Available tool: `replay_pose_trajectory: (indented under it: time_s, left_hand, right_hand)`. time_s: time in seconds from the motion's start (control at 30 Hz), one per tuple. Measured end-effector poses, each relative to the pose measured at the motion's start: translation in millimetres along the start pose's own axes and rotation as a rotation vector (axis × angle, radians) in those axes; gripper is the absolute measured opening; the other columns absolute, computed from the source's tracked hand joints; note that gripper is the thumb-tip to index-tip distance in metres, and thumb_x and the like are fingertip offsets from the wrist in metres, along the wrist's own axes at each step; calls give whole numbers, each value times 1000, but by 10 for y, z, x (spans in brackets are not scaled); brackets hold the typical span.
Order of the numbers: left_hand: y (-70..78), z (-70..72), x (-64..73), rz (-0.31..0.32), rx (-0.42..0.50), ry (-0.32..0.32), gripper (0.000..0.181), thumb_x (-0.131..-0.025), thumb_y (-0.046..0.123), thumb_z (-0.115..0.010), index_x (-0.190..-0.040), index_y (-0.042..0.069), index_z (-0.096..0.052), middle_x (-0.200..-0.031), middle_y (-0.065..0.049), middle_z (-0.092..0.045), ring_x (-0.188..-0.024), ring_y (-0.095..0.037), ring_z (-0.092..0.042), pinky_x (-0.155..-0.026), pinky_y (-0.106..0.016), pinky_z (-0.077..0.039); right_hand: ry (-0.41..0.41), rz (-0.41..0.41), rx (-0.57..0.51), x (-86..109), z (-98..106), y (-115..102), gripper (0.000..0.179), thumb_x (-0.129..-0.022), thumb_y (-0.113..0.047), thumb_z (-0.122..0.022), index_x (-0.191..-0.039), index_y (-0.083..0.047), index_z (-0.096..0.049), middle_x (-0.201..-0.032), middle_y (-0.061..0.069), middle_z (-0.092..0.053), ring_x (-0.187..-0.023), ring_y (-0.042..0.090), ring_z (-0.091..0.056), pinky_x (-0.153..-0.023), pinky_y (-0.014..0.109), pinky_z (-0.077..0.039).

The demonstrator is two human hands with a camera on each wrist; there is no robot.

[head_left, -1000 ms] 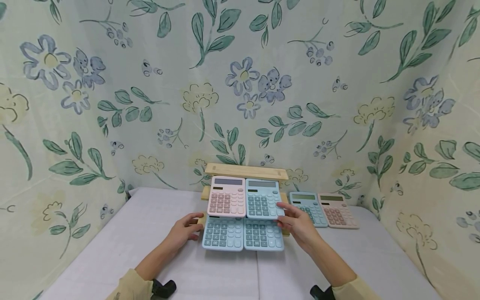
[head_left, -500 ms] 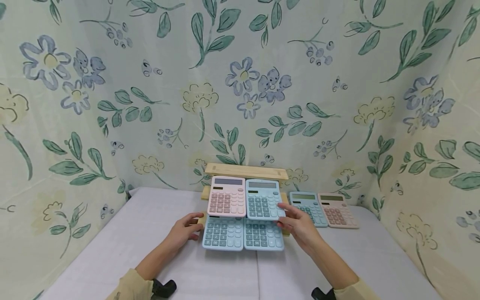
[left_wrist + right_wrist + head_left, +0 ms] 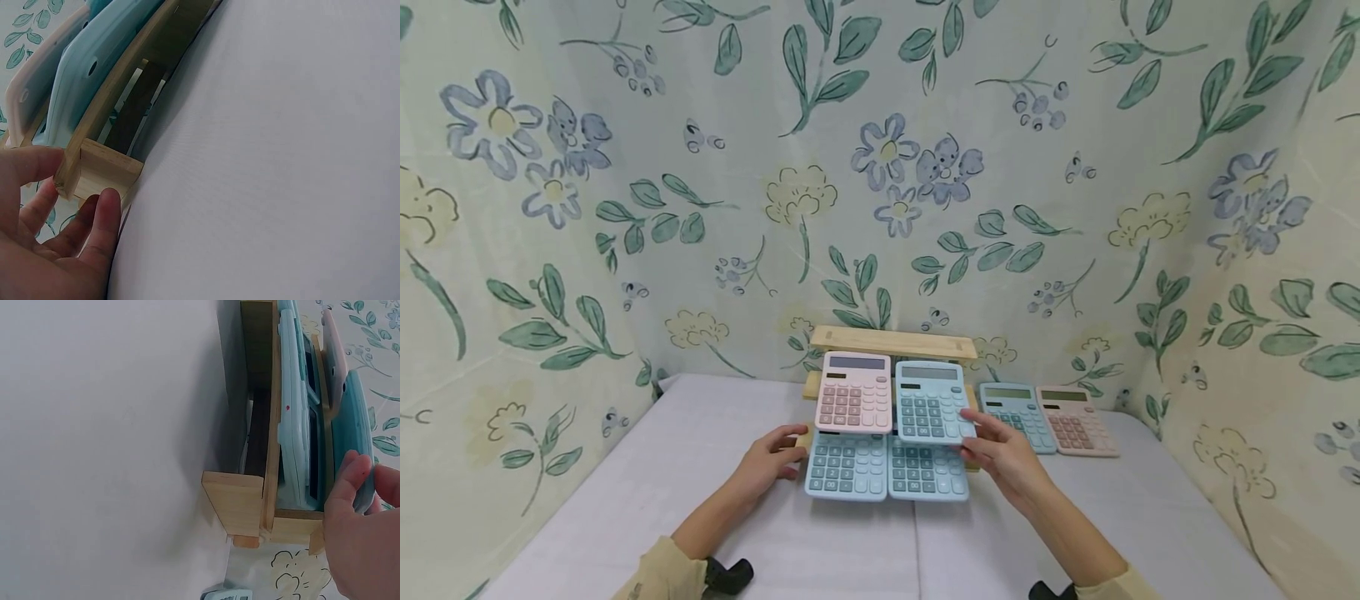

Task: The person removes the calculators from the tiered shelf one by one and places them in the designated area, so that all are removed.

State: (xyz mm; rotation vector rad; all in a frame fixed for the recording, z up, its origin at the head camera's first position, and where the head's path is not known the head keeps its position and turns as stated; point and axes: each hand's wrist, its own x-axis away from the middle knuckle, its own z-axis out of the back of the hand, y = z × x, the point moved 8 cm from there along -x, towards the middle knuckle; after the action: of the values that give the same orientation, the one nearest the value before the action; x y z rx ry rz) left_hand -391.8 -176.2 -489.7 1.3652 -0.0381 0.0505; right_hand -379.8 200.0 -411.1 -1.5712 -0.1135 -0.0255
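Note:
A tiered wooden rack (image 3: pixel 891 342) holds calculators on two levels. On the upper level, a pink calculator (image 3: pixel 852 392) leans at the left. Beside it, my right hand (image 3: pixel 1006 458) pinches a light blue calculator (image 3: pixel 929 387) by its lower right corner. The right wrist view shows this blue calculator (image 3: pixel 355 419) between thumb and fingers, tilted out from the rack. Two more blue calculators (image 3: pixel 847 477) lean side by side on the lower level, their tops hidden. My left hand (image 3: pixel 765 460) grips the rack's left end (image 3: pixel 106 165) between thumb and fingers.
Right of the rack, another blue calculator (image 3: pixel 1018 417) and a second pink calculator (image 3: pixel 1077 422) rest side by side on the white-covered table (image 3: pixel 842 550). A floral curtain (image 3: pixel 880 167) stands behind and along both sides.
My right hand has shifted slightly right and toward me with the upper blue calculator, widening the gap to the pink one. The left hand stays on the rack.

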Motion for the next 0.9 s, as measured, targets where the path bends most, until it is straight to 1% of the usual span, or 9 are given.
replay_pose_trajectory:
  time_s: [0.27,0.47,0.6,0.83,0.9]
  left_hand:
    - [-5,-5,3,-2,4,-3,44,-94,21,-67,-137,14,-60,-126,-15,-60,-98,-22,-63,-77,-34,-59]
    - [4,-9,3,-1,2,-1,44,-94,21,-68,-137,14,-60,-127,-15,-60,-98,-22,-63,-77,-34,-59]
    - [11,-3,14,2,-4,2,44,-94,21,-68,-137,14,-60,-127,-15,-59,-98,-22,-63,-78,-34,-59]
    - [1,4,19,-1,-8,2,45,-94,22,-67,-137,15,-59,-128,-15,-59,-98,-22,-63,-78,-34,-59]
    - [0,4,17,-3,-6,1,45,-94,22,-67,-137,15,-59,-128,-15,-59,-97,-22,-63,-78,-34,-59]
  right_hand:
    - [-3,-13,0,57,42,-4,51,-96,4,-57,-145,-7,-52,-144,19,-43,-107,22,-63,-93,30,-57]
    - [13,-28,1,88,130,-14,52,-95,3,-58,-145,-7,-52,-147,19,-44,-110,22,-64,-96,32,-56]
    - [26,-35,11,123,192,-26,51,-95,1,-59,-145,-8,-52,-145,18,-45,-107,22,-64,-95,32,-55]
    - [30,-45,-3,187,295,-34,54,-95,-1,-61,-148,-8,-49,-143,16,-49,-102,21,-67,-84,24,-55]
    - [24,-45,-10,210,324,-46,56,-95,-2,-62,-149,-7,-47,-141,15,-51,-102,20,-68,-83,23,-55]
